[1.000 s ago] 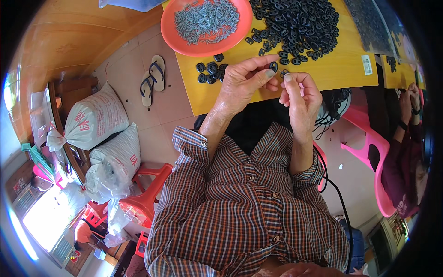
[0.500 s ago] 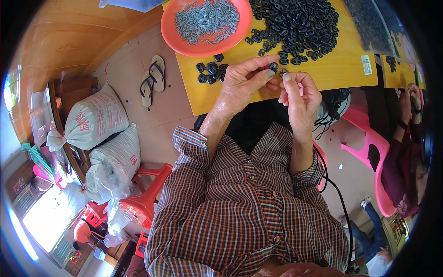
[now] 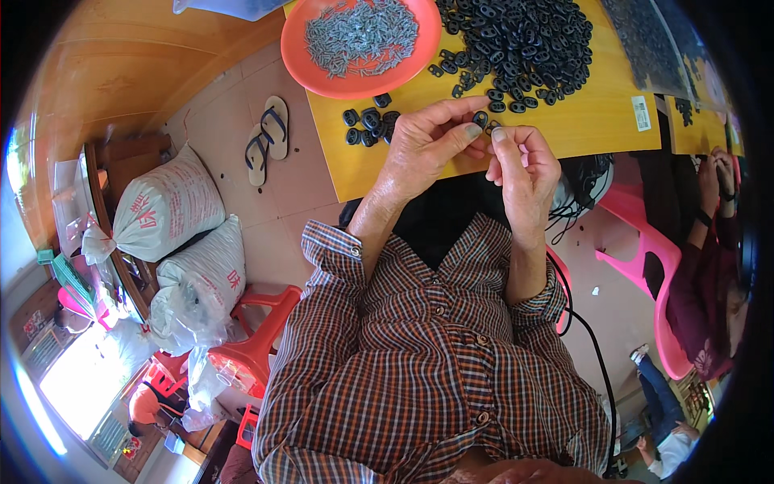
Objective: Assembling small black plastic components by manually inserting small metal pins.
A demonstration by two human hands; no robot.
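My left hand [image 3: 431,145] is closed, its thumb and index finger pinching a small black oval cord-lock piece [image 3: 480,118] above the table's near edge. My right hand [image 3: 526,165] is closed beside it, with thumb and finger on a second small black cord-lock piece [image 3: 493,126], the two parts touching or nearly so. Beyond the hands is a big pile of black two-holed cord-lock parts [image 3: 528,44]. A few finished-looking black cord locks [image 3: 371,121] lie left of my left hand. A coral-red plate [image 3: 296,60] holds many small metal springs [image 3: 359,36].
The yellow table [image 3: 597,133] carries a white label at right and a clear bag of black parts [image 3: 641,40]. Flip-flops [image 3: 266,141], stuffed white sacks [image 3: 169,206] and a red stool [image 3: 258,339] are at left. Another person sits on a pink chair [image 3: 661,282] at right.
The piece in my left hand has tilted slightly, and the two small parts are closer together. My hands have otherwise barely moved. A distant person at lower right has shifted.
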